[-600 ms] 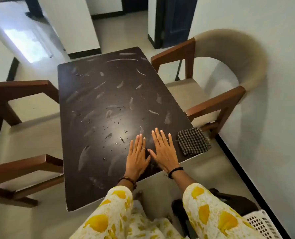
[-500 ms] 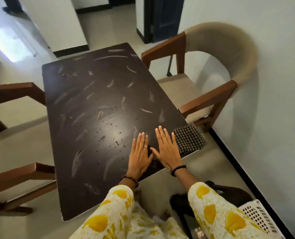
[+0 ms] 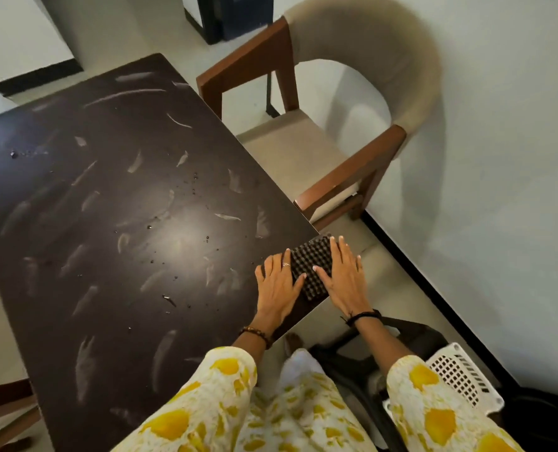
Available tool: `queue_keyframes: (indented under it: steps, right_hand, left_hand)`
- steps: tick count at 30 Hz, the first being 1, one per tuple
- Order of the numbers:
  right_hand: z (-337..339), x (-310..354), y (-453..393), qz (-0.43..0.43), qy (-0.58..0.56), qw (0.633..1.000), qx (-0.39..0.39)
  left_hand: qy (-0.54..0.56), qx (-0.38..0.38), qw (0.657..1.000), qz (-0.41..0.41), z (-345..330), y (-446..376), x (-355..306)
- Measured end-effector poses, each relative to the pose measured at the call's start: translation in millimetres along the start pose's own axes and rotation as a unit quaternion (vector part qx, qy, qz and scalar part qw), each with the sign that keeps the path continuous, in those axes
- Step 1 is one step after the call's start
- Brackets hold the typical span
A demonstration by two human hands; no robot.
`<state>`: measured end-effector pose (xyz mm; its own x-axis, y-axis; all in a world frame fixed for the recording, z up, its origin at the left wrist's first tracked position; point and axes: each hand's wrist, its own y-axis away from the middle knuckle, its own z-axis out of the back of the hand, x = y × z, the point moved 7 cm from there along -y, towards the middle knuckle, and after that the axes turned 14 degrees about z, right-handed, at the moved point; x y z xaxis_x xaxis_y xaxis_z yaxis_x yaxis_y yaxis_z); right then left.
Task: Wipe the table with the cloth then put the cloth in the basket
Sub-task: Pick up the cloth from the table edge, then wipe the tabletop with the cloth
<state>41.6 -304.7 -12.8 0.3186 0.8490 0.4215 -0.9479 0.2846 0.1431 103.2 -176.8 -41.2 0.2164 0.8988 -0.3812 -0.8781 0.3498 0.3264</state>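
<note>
Starting out: my left hand point(image 3: 279, 282) and right hand point(image 3: 344, 275) lie flat, fingers straight, on the checked cloth point(image 3: 313, 270).
It sits at the worktop point(image 3: 114, 223) corner; smears remain unwiped, white basket point(image 3: 460, 376) waits on the floor.

One head-worn camera looks steeply down, close over the table's point(image 3: 108, 223) near-right corner.

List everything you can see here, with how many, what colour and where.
Rectangular wooden table: one, dark brown, left and centre, smeared with pale streaks and droplets.
Checked cloth: one, black and white, table's near right corner.
Cushioned wooden armchair: one, brown and beige, right of the table.
Plastic lattice basket: one, white, floor at lower right.
Left hand: flat on the cloth's left edge.
Right hand: flat on the cloth's right side.
</note>
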Motion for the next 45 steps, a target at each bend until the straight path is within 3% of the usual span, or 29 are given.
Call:
queue_keyframes:
  steps: [6, 9, 13, 18, 22, 24, 26, 28, 30, 33, 36, 41, 45]
  right_hand:
    - [-3, -29, -22, -0.088, -0.067, 0.993, 0.051]
    - [-8, -32, -25, -0.121, -0.190, 0.971, 0.083]
    - [-10, -20, -29, -0.155, -0.440, 0.878, 0.105]
    - [-12, 26, -48, -0.156, -0.657, 0.723, 0.147]
    - [-19, 81, -72, -0.135, -0.706, 0.673, 0.174]
    - [-23, 112, -85, -0.128, -0.722, 0.654, 0.182]
    - [-28, 146, -99, -0.126, -0.748, 0.628, 0.174]
    - [-34, 181, -113, -0.122, -0.768, 0.605, 0.173]
    - [-42, 214, -123, -0.118, -0.777, 0.588, 0.190]
    - [-60, 259, -139, -0.138, -0.784, 0.573, 0.195]
    - [-76, 296, -158, -0.152, -0.788, 0.568, 0.181]
    - [-93, 352, -196, -0.150, -0.797, 0.561, 0.167]
    - [-112, 390, -234, -0.146, -0.794, 0.560, 0.185]
  left_hand:
    - [0.062, -0.009, 0.995, 0.072, -12, -7, -2]
    - [0.118, -0.014, 0.988, 0.096, -11, -8, -2]
    - [0.212, -0.044, 0.971, 0.104, 4, -7, 5]
    - [0.321, -0.101, 0.935, 0.112, 54, -7, 24]
    - [0.325, -0.149, 0.925, 0.127, 105, -14, 61]
    - [0.345, -0.119, 0.921, 0.137, 125, -23, 85]
    - [0.426, -0.068, 0.889, 0.152, 143, -31, 112]
    - [0.478, -0.067, 0.861, 0.158, 167, -37, 142]
    - [0.441, -0.107, 0.875, 0.170, 192, -43, 175]
    - [0.255, -0.193, 0.930, 0.183, 232, -58, 230]
    - [0.089, -0.263, 0.944, 0.178, 264, -75, 281]
    - [-0.018, -0.257, 0.948, 0.186, 289, -110, 350]
    - [-0.032, -0.252, 0.946, 0.200, 302, -144, 400]
